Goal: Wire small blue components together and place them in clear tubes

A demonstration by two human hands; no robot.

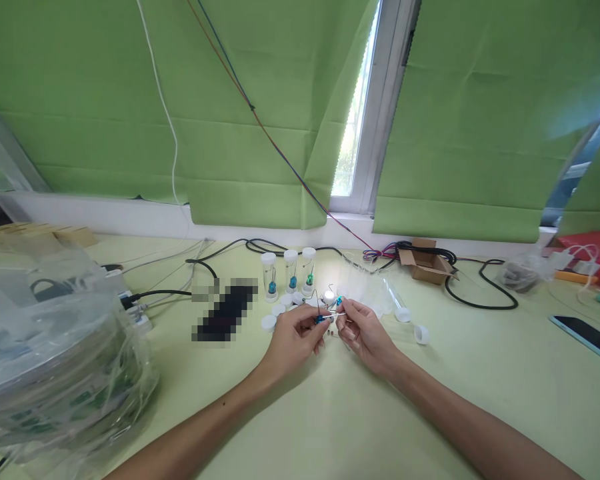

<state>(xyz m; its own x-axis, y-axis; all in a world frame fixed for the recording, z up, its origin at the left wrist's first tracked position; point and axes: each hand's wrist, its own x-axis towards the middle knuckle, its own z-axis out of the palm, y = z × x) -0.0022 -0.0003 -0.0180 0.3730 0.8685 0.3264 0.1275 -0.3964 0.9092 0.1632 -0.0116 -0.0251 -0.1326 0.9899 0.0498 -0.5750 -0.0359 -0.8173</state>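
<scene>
My left hand and my right hand meet over the pale green table, both pinched on a small cluster of blue components with thin wire leads. A tiny bright light glows just above the fingers. Behind the hands stand three clear vials with white caps, each holding a small blue or green part. Several loose white caps lie to the left of my left hand.
An empty clear tube and a white cap lie to the right. Black cables, a small cardboard box, a phone at right, plastic-wrapped goods and a power strip at left.
</scene>
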